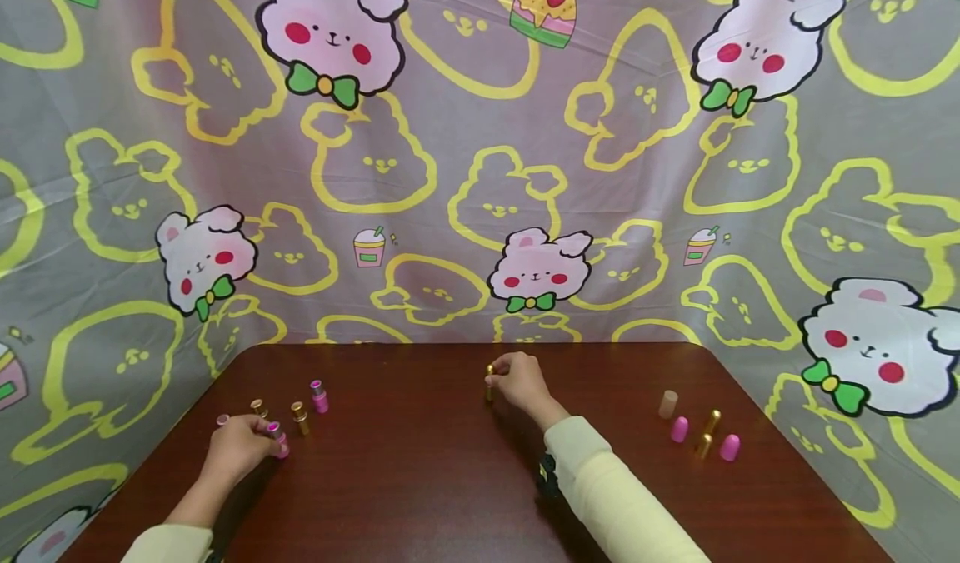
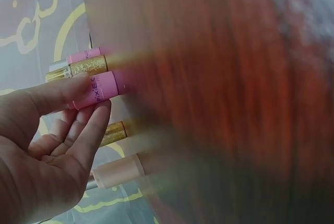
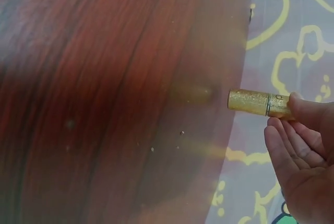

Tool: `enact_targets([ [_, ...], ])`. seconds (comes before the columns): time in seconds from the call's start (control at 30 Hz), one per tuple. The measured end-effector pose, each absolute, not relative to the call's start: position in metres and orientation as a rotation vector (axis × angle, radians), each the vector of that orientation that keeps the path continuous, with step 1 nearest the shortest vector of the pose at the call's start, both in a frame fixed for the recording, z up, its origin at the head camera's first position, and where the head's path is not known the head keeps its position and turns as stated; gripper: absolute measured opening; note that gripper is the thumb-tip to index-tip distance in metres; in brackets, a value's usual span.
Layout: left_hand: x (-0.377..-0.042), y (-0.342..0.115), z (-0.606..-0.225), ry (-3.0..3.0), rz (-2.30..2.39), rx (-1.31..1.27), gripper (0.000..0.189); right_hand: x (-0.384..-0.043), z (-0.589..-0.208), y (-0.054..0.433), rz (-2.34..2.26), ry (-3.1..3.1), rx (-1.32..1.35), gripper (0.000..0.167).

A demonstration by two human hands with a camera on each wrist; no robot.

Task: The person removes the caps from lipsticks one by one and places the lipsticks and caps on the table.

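My left hand [image 1: 238,448] pinches a pink lipstick tube [image 2: 104,88] with dark lettering, thumb on one side and fingertips on the other. The tube stands upright at the left of the table. Around that hand stand a gold tube [image 1: 300,417], another gold tube [image 1: 258,408], a pink tube with a silver top [image 1: 319,396] and a beige tube [image 2: 120,172] mostly hidden in the head view. Near the back middle, my right hand [image 1: 521,384] grips a glittery gold lipstick tube [image 3: 249,102] by its upper part, between thumb and fingers. It looks upright.
On the right of the dark wooden table [image 1: 420,480] stand a beige cap-like piece [image 1: 667,404], a pink round-topped piece [image 1: 679,429], another pink one [image 1: 730,447] and two gold ones [image 1: 713,420]. A patterned cloth [image 1: 450,238] rises behind the table and along its sides.
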State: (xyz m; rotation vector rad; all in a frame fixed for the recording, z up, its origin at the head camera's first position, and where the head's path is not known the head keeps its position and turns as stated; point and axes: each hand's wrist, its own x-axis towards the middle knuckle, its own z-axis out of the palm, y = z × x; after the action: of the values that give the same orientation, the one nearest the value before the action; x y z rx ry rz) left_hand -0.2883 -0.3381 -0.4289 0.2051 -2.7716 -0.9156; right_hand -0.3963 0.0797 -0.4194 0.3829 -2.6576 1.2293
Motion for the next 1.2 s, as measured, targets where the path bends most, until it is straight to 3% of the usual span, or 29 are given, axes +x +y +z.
enact_targets([
  [0.77, -0.287, -0.333, -0.429, -2.771, -0.924, 0.240, 0.033, -0.369, -0.390, 0.111, 1.238, -2.564, 0.411, 0.005],
  [1.2, -0.282, -0.336, -0.420, -2.721, -0.945, 0.177, 0.043, -0.354, -0.365, 0.128, 1.223, -2.423, 0.455, 0.012],
])
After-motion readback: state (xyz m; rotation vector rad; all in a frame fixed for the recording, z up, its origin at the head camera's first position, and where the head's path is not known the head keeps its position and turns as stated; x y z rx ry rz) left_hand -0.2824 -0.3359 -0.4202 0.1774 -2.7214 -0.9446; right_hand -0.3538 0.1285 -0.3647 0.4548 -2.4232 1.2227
